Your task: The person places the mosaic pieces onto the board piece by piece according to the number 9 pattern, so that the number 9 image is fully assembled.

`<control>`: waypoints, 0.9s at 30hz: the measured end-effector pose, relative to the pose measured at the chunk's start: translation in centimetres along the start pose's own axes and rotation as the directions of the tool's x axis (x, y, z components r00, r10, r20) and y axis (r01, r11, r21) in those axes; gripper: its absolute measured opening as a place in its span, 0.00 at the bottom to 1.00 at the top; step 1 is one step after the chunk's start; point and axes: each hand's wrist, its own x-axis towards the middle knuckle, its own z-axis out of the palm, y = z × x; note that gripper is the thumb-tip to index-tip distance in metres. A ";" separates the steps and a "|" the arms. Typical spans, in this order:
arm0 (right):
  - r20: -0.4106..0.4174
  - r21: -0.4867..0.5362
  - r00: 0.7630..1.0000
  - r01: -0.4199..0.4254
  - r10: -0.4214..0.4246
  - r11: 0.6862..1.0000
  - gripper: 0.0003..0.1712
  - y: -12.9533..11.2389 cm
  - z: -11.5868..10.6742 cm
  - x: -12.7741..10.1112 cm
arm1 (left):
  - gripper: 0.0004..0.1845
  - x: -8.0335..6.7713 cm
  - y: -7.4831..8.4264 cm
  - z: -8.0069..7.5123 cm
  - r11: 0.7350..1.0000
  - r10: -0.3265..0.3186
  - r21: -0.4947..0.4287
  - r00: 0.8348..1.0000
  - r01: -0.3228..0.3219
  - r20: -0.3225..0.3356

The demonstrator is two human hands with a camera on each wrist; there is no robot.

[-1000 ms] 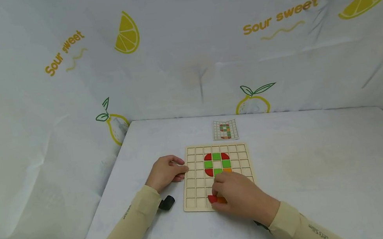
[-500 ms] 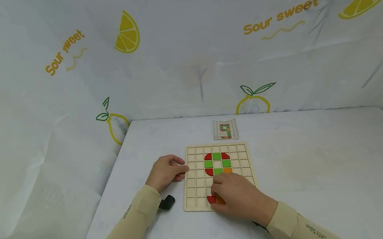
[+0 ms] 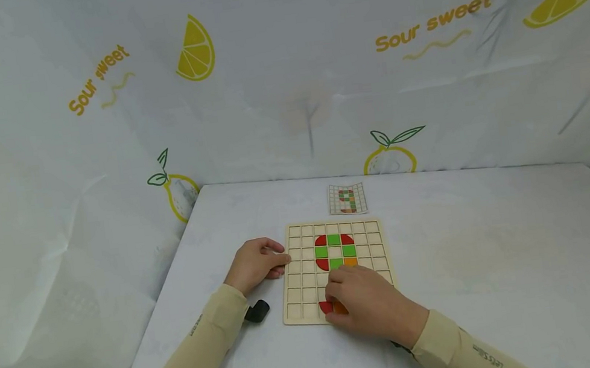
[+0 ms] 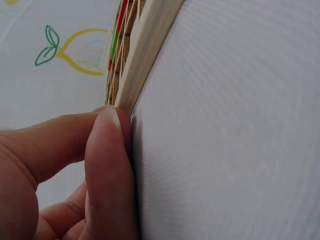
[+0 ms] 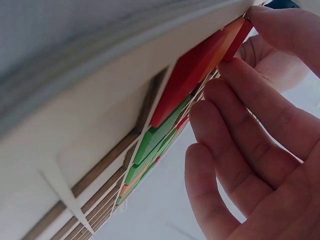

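Note:
My right hand (image 3: 368,300) is over the front row of a wooden grid board (image 3: 298,281). Its thumb and index finger pinch a red tile (image 5: 238,42) beside an orange tile (image 5: 220,50); another red tile (image 5: 186,75) lies on the orange one's other side. Farther back on the board, red, green and orange tiles form a ring, with a green tile (image 3: 333,239) at its top. My left hand (image 3: 257,265) touches the board's left edge, its thumb (image 4: 107,165) and index fingertip close together there. The right hand hides part of the front rows.
A small card (image 3: 347,198) printed with a coloured grid pattern lies behind the board. A black object (image 3: 257,311) sits by the left sleeve. The white table (image 3: 473,261) meets a lemon-print cloth (image 3: 266,120) at the back.
The right hand has shifted very slightly left with its fingers at the red tile. The left hand stays at the board's edge.

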 end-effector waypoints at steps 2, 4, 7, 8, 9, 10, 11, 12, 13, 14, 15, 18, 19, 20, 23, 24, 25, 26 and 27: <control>-0.001 -0.001 1.000 0.001 -0.001 1.000 0.09 0.0 0.0 0.0 | 0.14 0.0 0.0 0.0 1.000 0.000 -0.001 1.000 0.000 -0.001; -0.003 0.001 1.000 0.002 -0.002 1.000 0.09 0.0 0.0 0.0 | 0.14 0.0 0.0 0.0 1.000 0.000 -0.001 1.000 0.000 -0.002; -0.004 0.007 1.000 0.001 -0.001 1.000 0.09 0.0 0.0 0.1 | 0.14 -0.1 0.0 0.0 1.000 0.001 -0.007 1.000 -0.001 -0.002; -0.004 0.009 1.000 0.002 -0.002 1.000 0.09 0.0 0.0 0.1 | 0.14 0.0 0.0 0.0 1.000 0.001 -0.008 1.000 -0.001 -0.002; -0.005 0.011 1.000 0.002 -0.002 1.000 0.09 0.0 0.0 0.1 | 0.14 0.0 0.0 0.1 1.000 0.001 -0.008 1.000 -0.001 -0.001; -0.005 0.013 1.000 0.003 -0.003 1.000 0.09 0.0 0.0 0.1 | 0.14 0.0 0.0 0.1 1.000 0.001 -0.008 1.000 -0.001 -0.001; -0.006 0.014 1.000 0.005 -0.004 1.000 0.09 0.0 0.0 0.1 | 0.14 0.0 0.0 0.1 1.000 0.000 -0.008 1.000 0.000 -0.001; -0.006 0.015 1.000 0.005 -0.005 1.000 0.09 0.0 0.0 0.1 | 0.14 0.0 -0.1 0.1 1.000 0.001 -0.007 1.000 -0.001 -0.001; -0.006 0.015 1.000 0.005 -0.005 1.000 0.09 0.0 0.0 0.0 | 0.14 0.0 0.0 0.1 1.000 0.001 -0.005 1.000 -0.001 0.000; -0.005 0.015 1.000 0.005 -0.005 1.000 0.10 0.0 0.0 0.0 | 0.14 0.0 0.0 0.1 1.000 0.002 -0.004 1.000 -0.002 0.000; -0.004 0.014 1.000 0.004 -0.004 1.000 0.10 0.0 -0.1 0.0 | 0.14 0.0 0.0 0.1 1.000 0.003 -0.002 1.000 -0.003 0.001; -0.001 0.012 1.000 -0.001 0.001 1.000 0.10 -0.1 -0.1 0.0 | 0.14 0.0 0.0 0.0 1.000 0.005 -0.001 1.000 -0.005 0.001; 0.000 0.012 1.000 -0.002 0.002 1.000 0.10 -0.1 -0.1 0.0 | 0.14 0.0 0.0 0.0 1.000 0.005 -0.001 1.000 -0.005 0.001; 0.001 0.012 1.000 -0.003 0.003 1.000 0.10 -0.1 -0.1 0.0 | 0.14 0.0 0.0 0.0 1.000 0.004 -0.001 1.000 -0.004 0.000; 0.005 0.014 1.000 -0.007 0.007 1.000 0.10 -0.1 -0.2 0.0 | 0.14 0.0 0.0 0.0 1.000 0.003 0.000 1.000 -0.003 0.000; 0.007 0.016 1.000 -0.009 0.009 1.000 0.10 -0.1 -0.2 0.0 | 0.14 0.0 0.0 0.0 1.000 0.003 0.001 1.000 -0.003 0.000; 0.008 0.017 1.000 -0.011 0.010 1.000 0.10 -0.1 -0.2 0.0 | 0.14 0.0 0.0 0.0 1.000 0.001 0.002 1.000 -0.001 0.000; 0.009 0.019 1.000 -0.014 0.014 1.000 0.10 0.0 -0.2 0.0 | 0.14 -0.1 0.0 0.0 1.000 0.001 0.003 1.000 -0.001 -0.001; 0.006 0.022 1.000 -0.015 0.015 1.000 0.10 0.0 -0.2 0.0 | 0.14 -0.1 0.1 0.0 1.000 0.001 0.003 1.000 -0.001 -0.001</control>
